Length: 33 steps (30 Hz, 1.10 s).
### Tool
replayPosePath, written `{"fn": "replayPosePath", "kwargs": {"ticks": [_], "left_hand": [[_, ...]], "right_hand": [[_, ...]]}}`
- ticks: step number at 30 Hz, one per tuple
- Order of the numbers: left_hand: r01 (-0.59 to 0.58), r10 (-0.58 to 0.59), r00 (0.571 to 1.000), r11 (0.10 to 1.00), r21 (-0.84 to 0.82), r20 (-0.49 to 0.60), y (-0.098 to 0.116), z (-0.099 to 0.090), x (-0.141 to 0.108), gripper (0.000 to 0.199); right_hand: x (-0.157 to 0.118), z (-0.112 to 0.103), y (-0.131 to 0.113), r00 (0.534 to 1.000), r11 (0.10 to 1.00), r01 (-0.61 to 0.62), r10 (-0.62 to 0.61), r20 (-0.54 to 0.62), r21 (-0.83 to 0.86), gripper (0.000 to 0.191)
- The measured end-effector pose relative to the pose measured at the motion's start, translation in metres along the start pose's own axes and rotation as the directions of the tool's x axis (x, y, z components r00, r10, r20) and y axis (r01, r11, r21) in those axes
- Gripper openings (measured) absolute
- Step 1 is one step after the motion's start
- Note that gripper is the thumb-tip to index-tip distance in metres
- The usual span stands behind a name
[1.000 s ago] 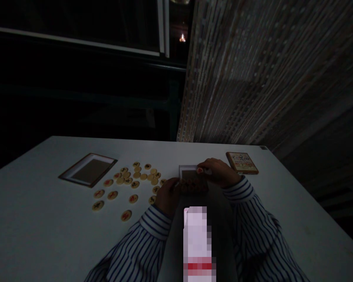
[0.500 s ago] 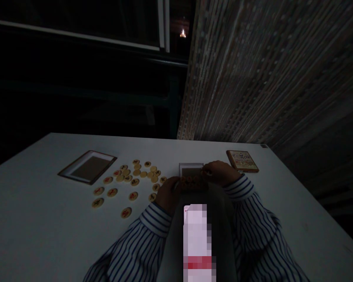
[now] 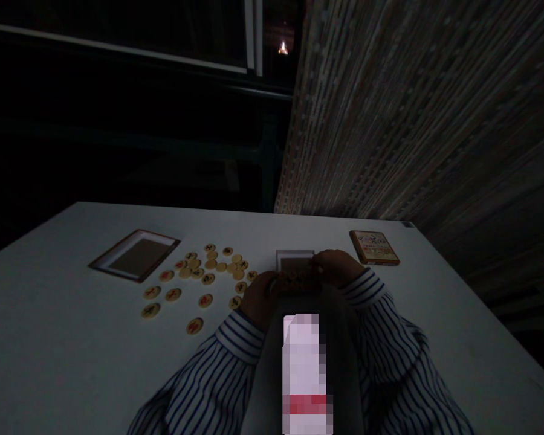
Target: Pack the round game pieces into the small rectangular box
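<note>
A shallow open box (image 3: 294,254) lies in front of me, with several Chinese chess pieces (image 3: 294,276) in its near, shaded part. My left hand (image 3: 259,296) is closed at the near left side of this box. At its right rim my right hand (image 3: 338,266) has its fingers pressed together; darkness hides what they hold, if anything. To the left, many loose round Chinese chess pieces (image 3: 208,278) are scattered on the white table (image 3: 72,338), some showing red or black characters, others blank.
Another shallow open tray (image 3: 145,256) rests at the far left. A closed box with a printed cover (image 3: 375,246) lies at the far right. Beyond the table's back edge hangs a string curtain (image 3: 367,109). A lit phone-like screen (image 3: 303,362), blurred out, is below my hands.
My right fingers have shifted slightly at the box's right rim, and the pieces inside look slightly rearranged. My left hand stays in place. The loose pieces lie as before.
</note>
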<state>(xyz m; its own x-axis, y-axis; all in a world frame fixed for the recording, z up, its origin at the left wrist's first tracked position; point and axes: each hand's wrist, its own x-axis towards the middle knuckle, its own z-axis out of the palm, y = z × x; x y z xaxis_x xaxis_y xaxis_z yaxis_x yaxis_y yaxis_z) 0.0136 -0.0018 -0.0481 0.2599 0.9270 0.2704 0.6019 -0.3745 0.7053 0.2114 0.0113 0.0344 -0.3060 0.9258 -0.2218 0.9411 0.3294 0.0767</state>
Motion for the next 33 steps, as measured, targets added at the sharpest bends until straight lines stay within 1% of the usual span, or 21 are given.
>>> {"fn": "replayPosePath", "kwargs": {"ticks": [4, 10, 14, 22, 25, 33], "left_hand": [[-0.009, 0.009, 1.000, 1.000, -0.002, 0.001, -0.002, 0.001, 0.000, 0.026], [-0.004, 0.004, 1.000, 1.000, 0.000, 0.022, -0.004, 0.002, 0.000, 0.026], [0.020, -0.020, 1.000, 1.000, -0.008, 0.016, -0.003, 0.002, 0.000, 0.026], [0.007, -0.007, 1.000, 0.999, -0.031, -0.002, -0.008, 0.005, -0.001, 0.026], [-0.003, 0.003, 1.000, 1.000, -0.030, -0.005, -0.008, 0.005, -0.001, 0.026], [0.012, -0.011, 0.999, 1.000, -0.025, 0.035, -0.007, 0.004, 0.000, 0.028]], "right_hand": [[0.002, 0.001, 0.000, 0.999, 0.999, 0.027, -0.028, -0.016, -0.016, 0.028], [0.005, 0.004, -0.001, 1.000, 1.000, 0.018, -0.018, -0.003, -0.010, 0.027], [0.006, 0.005, -0.001, 1.000, 0.999, 0.026, -0.027, -0.006, -0.028, 0.026], [0.010, 0.011, 0.002, 1.000, 0.999, 0.026, -0.026, 0.002, -0.041, 0.025], [0.011, 0.010, 0.002, 0.999, 0.999, 0.027, -0.026, 0.021, -0.037, 0.025], [0.006, 0.005, 0.002, 1.000, 1.000, 0.014, -0.014, 0.019, -0.008, 0.027]]}}
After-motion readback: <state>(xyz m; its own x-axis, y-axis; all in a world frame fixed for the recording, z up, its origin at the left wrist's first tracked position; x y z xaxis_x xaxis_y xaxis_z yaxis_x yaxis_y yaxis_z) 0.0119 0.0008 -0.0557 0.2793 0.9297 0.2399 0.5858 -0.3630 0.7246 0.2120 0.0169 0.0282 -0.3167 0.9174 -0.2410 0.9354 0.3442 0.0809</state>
